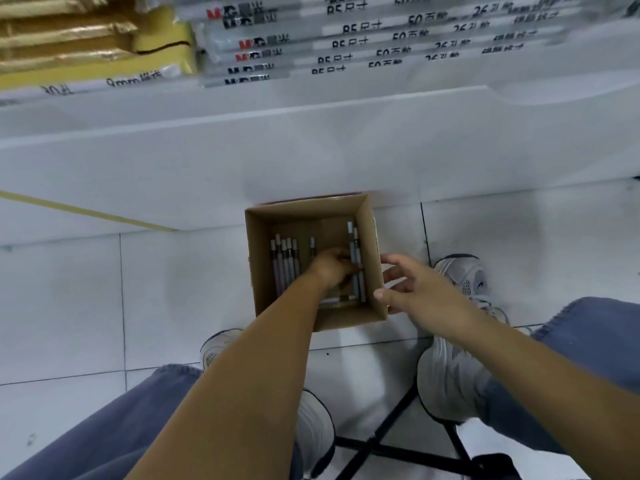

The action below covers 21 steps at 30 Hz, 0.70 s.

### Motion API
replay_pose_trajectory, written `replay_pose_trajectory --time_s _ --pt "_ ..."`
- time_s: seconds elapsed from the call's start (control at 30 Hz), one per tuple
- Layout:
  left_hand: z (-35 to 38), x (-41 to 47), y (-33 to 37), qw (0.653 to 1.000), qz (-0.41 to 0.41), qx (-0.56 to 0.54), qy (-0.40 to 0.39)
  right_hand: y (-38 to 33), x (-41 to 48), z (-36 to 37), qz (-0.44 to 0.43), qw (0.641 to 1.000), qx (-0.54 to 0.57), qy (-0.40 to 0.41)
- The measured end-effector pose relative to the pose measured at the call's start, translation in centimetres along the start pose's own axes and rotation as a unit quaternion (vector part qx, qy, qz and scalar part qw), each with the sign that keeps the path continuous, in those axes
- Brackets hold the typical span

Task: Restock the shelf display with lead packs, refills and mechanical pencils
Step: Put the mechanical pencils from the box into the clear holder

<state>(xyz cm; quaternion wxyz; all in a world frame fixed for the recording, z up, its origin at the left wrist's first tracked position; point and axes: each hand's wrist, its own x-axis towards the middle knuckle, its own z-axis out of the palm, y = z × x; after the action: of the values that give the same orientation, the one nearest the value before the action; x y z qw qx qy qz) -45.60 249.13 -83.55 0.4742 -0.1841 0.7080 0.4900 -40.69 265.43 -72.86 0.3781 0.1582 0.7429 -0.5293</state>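
An open cardboard box (258, 265) stands on the tiled floor against the shelf base. Inside it lie several mechanical pencils (284, 261) side by side at the left, and two more (353, 251) along the right wall. My left hand (332, 268) reaches down into the box with its fingers curled around pencils near the right side. Just outside the box's right wall hovers my right hand (412, 289), fingers spread and relaxed, holding nothing.
The white shelf ledge (311, 140) runs across above the box. Stacked packs of paper (346, 46) and yellow and gold packs (86, 43) lie on the shelf. My shoes and knees flank the box; a black folding stool frame (388, 441) stands below.
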Motion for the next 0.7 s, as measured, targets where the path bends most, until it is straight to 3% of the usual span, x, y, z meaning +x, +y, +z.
replay_pose_trajectory --time_s 0.13,0.3,0.37,0.47,0.57,0.7 --pt "-0.3 -1.0 0.3 1.0 0.0 -0.015 -0.02 0.0 0.1 0.2 0.0 1.0 0.001 0.001" --pt "-3.0 -6.3 1.8 0.995 0.1 0.012 -0.025 -1.1 -0.3 -0.3 0.009 0.999 -0.028 -0.017" --pt "-5.1 -9.3 1.9 0.99 0.143 0.0 0.006 -1.8 -0.6 -0.6 -0.02 0.997 -0.064 0.031" --pt "-8.3 -13.9 1.2 0.971 0.193 -0.071 0.124 -3.9 -0.7 -0.7 -0.138 0.979 -0.056 0.136" --pt "-10.1 -16.5 -1.1 0.935 0.211 -0.022 0.284 -6.4 0.5 0.9 -0.183 0.975 -0.108 0.064" --pt "-9.7 -16.4 -5.1 0.949 0.138 -0.004 0.284 -6.8 4.3 5.8 -0.139 0.945 -0.291 -0.06"
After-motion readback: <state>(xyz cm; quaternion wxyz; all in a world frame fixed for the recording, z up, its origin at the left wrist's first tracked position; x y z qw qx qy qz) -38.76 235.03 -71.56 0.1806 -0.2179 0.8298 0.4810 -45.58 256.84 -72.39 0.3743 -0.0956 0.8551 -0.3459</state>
